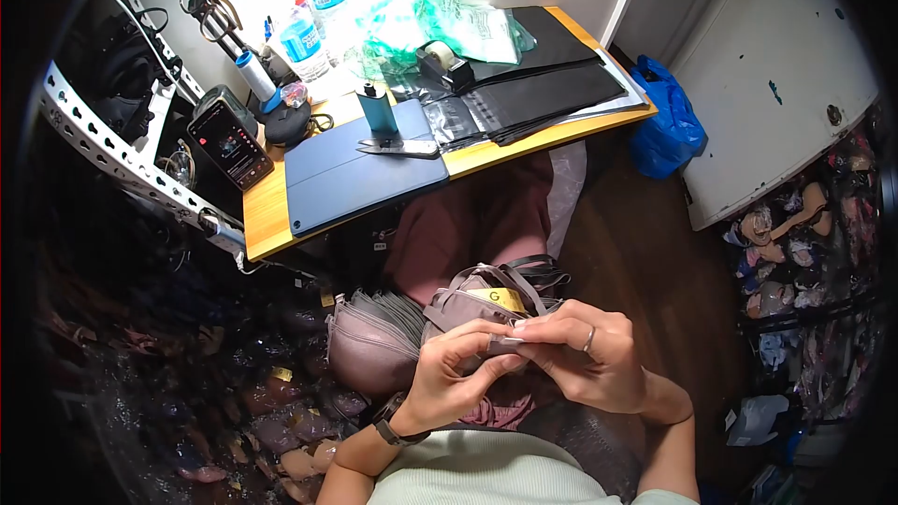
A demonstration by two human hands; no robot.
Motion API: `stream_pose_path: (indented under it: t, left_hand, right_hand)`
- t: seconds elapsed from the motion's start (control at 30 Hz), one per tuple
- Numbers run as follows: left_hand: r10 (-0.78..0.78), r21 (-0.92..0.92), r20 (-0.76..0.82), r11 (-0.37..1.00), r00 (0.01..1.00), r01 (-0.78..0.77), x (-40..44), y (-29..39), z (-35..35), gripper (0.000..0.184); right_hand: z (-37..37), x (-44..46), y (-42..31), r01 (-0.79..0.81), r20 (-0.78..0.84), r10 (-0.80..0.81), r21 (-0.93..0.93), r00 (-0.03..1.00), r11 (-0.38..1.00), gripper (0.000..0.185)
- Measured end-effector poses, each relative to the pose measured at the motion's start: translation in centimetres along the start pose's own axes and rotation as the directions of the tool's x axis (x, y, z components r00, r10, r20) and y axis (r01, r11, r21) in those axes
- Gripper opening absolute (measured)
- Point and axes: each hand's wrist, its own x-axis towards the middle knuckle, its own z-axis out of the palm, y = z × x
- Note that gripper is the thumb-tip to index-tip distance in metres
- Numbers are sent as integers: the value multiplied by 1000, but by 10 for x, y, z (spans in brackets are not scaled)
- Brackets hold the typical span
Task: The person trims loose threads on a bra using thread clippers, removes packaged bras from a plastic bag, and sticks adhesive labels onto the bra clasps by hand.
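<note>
My left hand [461, 369] and my right hand [591, 355] meet in front of my chest, fingers pinched together. Between their fingertips is a small greyish-mauve strip [505, 344], perhaps part of a bra; its full shape is hidden by the fingers. Just beyond lies a mauve bra [458, 313] with loose straps and a yellow label [496, 298] marked "G". To its left, a stack of mauve bras [372, 344] sits with cups nested. My left wrist wears a dark band, and my right hand a ring.
A wooden desk [267, 215] ahead carries a blue tablet case [365, 164], a phone [230, 145], a tape dispenser [444, 65], black plastic bags [552, 98] and water bottles [304, 42]. A blue bag [666, 122] stands right of it. Bagged garments [281, 421] lie left and right.
</note>
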Motion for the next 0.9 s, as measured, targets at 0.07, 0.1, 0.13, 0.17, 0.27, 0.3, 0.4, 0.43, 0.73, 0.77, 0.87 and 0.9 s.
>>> stream_pose_path:
  t: [0.07, 0.1, 0.13, 0.17, 0.27, 0.3, 0.4, 0.43, 0.73, 0.77, 0.87, 0.9]
  left_hand:
    - [-12, 7, -10, 1000, 1000, 12, 0, 0, 1, 9]
    - [-11, 30, -18, 999, 1000, 12, -1, 2, 2, 7]
    - [-10, 52, -25, 999, 1000, 12, -1, 3, 3, 6]
    - [-11, 51, -25, 999, 1000, 13, -1, 3, 3, 6]
    - [-13, 42, -37, 999, 999, 15, -2, 3, 3, 5]
    - [-4, 65, -29, 998, 1000, 6, -2, 3, 3, 5]
    - [4, 84, -24, 996, 1000, -2, -2, 4, 3, 5]
    - [4, 81, -26, 997, 1000, -2, -2, 4, 4, 5]
    - [29, 113, -21, 993, 999, -27, 0, 5, 4, 6]
    - [29, 113, -21, 993, 999, -27, 0, 5, 4, 6]
    - [22, 117, -14, 993, 1000, -20, -1, 4, 3, 7]
    - [26, 136, -4, 990, 1000, -25, -1, 4, 2, 8]
  right_hand:
    - [0, 0, 1, -9, 13, 10, -39, 1000, 999, 26]
    - [0, 1, 0, -10, 15, 11, -39, 1000, 999, 26]
    - [0, 1, 0, -10, 17, 10, -44, 1000, 999, 26]
    - [0, 1, 0, -9, 18, 10, -49, 1000, 999, 27]
    - [1, 2, 1, 14, 21, -13, -59, 1000, 998, 27]
    - [1, 3, 1, 14, 22, -13, -59, 1000, 998, 27]
    - [1, 3, 1, 9, 24, -8, -51, 1000, 999, 27]
    - [1, 3, 2, 24, 28, -22, -55, 999, 998, 27]
    - [0, 3, 1, 14, 31, -12, -48, 999, 999, 25]
    - [0, 2, 2, 15, 34, -13, -49, 999, 999, 25]
    - [0, 1, 3, 11, 41, -9, -55, 999, 998, 25]
    - [-1, 1, 3, 11, 41, -8, -55, 999, 998, 25]
